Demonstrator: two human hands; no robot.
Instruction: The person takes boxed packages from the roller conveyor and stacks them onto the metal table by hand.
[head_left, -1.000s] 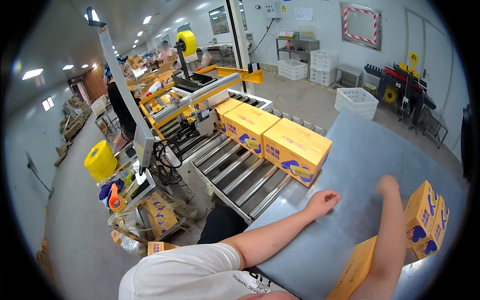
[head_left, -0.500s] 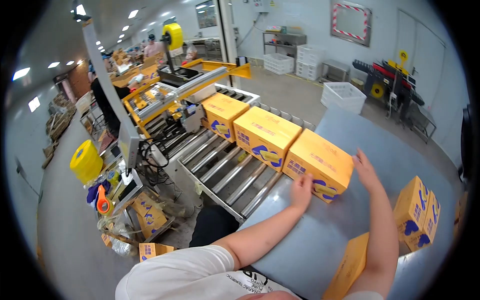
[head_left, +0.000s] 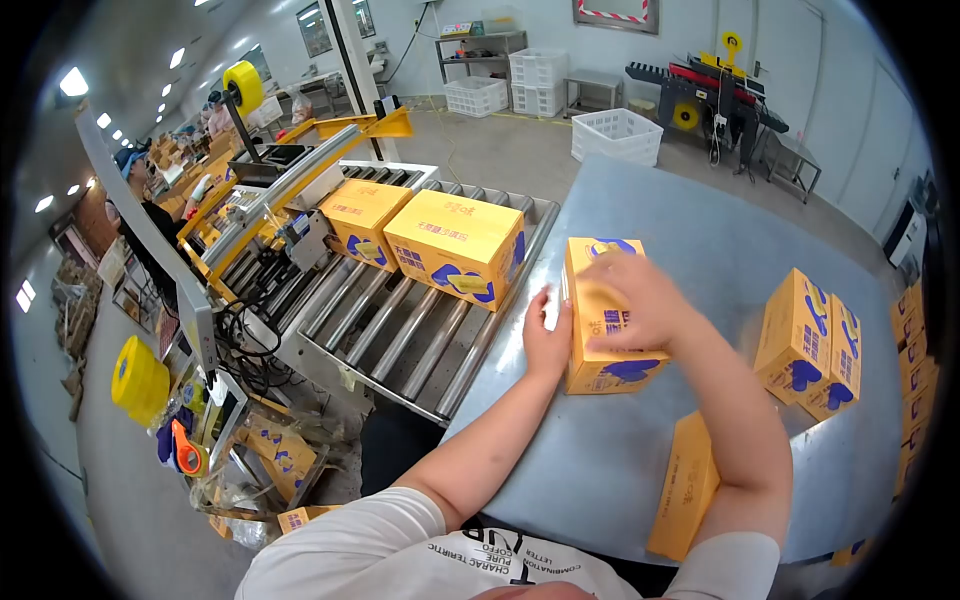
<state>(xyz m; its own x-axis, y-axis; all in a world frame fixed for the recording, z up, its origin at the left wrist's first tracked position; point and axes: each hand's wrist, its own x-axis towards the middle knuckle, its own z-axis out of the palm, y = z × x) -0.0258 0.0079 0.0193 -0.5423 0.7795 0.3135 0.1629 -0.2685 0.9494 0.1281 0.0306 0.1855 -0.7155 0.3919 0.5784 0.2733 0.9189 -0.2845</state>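
On the metal table (head_left: 520, 440), an orange-yellow carton (head_left: 610, 375) with blue print stands just in front of me. My left hand (head_left: 547, 335) is at the carton's left side, its fingers loosely curled and apart; whether it touches the side is unclear. Over the carton's upper part is my right hand (head_left: 645, 300), slightly blurred, thumb and fingers spread, hiding some of the print. Two similar cartons (head_left: 808, 345) stand side by side on the right of the table. Near my right forearm lies a flat-looking orange carton (head_left: 688, 485).
Two cartons (head_left: 455, 245) rest on the roller conveyor (head_left: 435, 345) at left, by a taping machine (head_left: 275, 215). A tape dispenser (head_left: 187, 448) and yellow tape rolls (head_left: 140, 380) are at far left. White crates (head_left: 617, 137) stand behind; more cartons (head_left: 915, 380) are stacked at right.
The nearest carton has left the end of the row and now stands turned on the table, with both hands around it. My right hand moved onto its upper part; the view swung right.
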